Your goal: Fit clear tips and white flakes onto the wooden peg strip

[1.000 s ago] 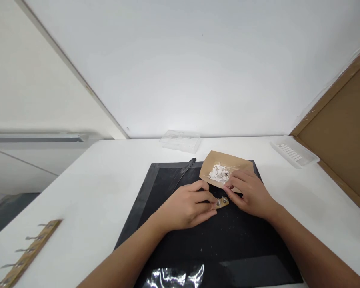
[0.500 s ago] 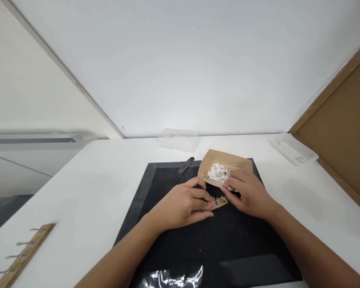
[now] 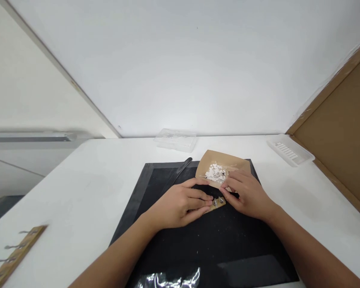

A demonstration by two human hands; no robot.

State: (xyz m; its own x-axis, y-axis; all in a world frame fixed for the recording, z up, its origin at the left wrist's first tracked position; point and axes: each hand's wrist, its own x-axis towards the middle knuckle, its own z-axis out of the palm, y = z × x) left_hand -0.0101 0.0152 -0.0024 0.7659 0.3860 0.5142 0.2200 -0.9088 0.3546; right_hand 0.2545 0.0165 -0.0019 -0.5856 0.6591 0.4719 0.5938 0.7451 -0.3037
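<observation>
My left hand (image 3: 180, 204) lies over a small wooden strip with metal hooks (image 3: 220, 202), its fingers closed on the strip's left part and hiding it. The right end of the strip shows, with metal pieces standing on it. Just beyond, my right hand (image 3: 248, 195) has thumb and fingertips pinched together at the near rim of a brown paper tray (image 3: 210, 159). Whatever sits in that pinch is too small to make out. A heap of small white pieces (image 3: 215, 173) fills the tray's middle, with thin sticks or threads beside it. Both hands are above a black mat (image 3: 210, 248).
A dark slim tool (image 3: 180, 170) lies on the mat's far left. Behind stands a clear plastic box (image 3: 176, 140); a translucent tray with white strips (image 3: 291, 150) is at right. Another wooden strip with hooks (image 3: 25, 248) lies at left. Cardboard (image 3: 342, 108) borders the right side.
My left index finger has straightened toward the paper tray's rim, and the other left fingers are closer together. My right hand keeps its pinch. The whole view has shifted slightly.
</observation>
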